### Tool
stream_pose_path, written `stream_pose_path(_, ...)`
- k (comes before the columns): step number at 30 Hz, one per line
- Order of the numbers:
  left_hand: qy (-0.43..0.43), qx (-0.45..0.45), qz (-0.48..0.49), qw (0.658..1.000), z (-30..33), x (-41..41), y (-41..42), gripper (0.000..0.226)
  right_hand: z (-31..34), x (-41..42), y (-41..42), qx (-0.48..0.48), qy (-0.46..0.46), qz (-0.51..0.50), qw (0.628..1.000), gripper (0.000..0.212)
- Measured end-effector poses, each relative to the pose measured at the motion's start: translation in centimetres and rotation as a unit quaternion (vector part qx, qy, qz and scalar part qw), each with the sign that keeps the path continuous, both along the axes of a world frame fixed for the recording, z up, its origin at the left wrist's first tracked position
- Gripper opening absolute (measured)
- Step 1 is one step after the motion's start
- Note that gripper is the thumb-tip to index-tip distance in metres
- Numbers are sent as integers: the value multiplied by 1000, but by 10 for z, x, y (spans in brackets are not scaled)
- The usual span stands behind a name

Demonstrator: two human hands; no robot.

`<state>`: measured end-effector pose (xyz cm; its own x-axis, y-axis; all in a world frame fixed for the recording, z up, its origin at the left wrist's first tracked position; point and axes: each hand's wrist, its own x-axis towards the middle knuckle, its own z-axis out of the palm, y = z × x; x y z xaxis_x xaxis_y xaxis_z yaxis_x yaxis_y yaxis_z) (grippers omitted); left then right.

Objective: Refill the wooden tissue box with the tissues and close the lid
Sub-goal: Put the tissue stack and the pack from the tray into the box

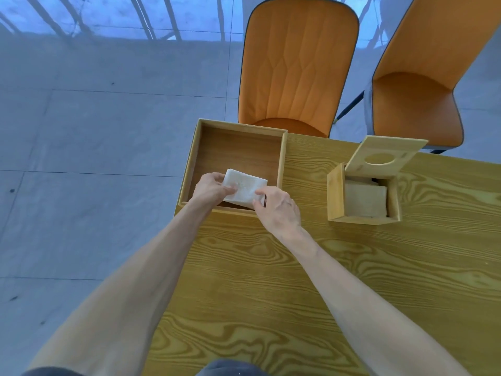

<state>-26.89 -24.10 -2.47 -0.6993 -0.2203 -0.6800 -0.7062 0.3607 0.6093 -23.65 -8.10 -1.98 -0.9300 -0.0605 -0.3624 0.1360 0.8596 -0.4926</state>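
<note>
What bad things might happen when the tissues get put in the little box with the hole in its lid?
The tissue stack is held only at its edges by the left hand and right hand, so it might sag or come apart on the way. The tissue box already holds tissues, so more may bunch up. Its lid stands propped open and might drop shut early.

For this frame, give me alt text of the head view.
Both hands, left hand and right hand, hold a white tissue stack over an open wooden tray at the table edge. To the right stands the tissue box, lid raised, tissues inside. Two orange chairs stand behind.
</note>
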Motion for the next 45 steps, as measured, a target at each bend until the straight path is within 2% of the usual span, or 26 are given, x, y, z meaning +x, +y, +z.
stream_pose_path(2, 10, 26, -10, 1000, 1, 1, -4, 43, -1, -1, -1, -6, 35, -10, 999, 41)
stream_pose_path(4, 24, 49, -30, 998, 3, 3, -8, 39, 2, -3, -2, -20, 55, -24, 998, 60)
stream_pose_path(6, 39, 68, -52, 996, 6, 6, -12, 33, 5, -9, -2, -45, 42, -35, 997, 76)
stream_pose_path(8, 54, 89, -70, 992, 7, 10, -16, 31, 5, -14, 0, -58, 18, -13, 998, 81)
stream_pose_path(9, 61, 100, -77, 990, 8, 12, -17, 31, 4, -17, 2, -58, 6, 7, 998, 79)
stream_pose_path(11, 79, 113, -90, 986, 9, 15, -17, 33, 2, -20, 5, -47, 8, 49, 998, 60)
stream_pose_path(13, 104, 108, -106, 983, 10, 16, -18, 36, 0, -19, 8, -36, 47, 80, 995, 38)
stream_pose_path(15, 127, 82, -136, 979, 9, 17, -18, 38, -2, -16, 8, -29, 95, 100, 990, 29)
stream_pose_path(19, 133, -5, -200, 971, 3, 22, -20, 41, -9, -9, 9, 10, 116, 119, 986, 33)
stream_pose_path(24, 147, -52, -189, 970, -1, 29, -19, 22, -12, -7, 11, 24, 116, 107, 987, 24)
stream_pose_path(33, 204, -27, -152, 967, 27, 36, 2, 17, 13, 4, 37, -25, 177, 58, 982, 23)
stream_pose_path(41, 260, -71, -233, 934, 40, 72, 79, 18, 25, 56, 119, -33, 185, 21, 982, 20)
stream_pose_path(45, 249, -83, -272, 926, 26, 107, 125, 20, 13, 92, 165, -21, 158, -2, 987, 20)
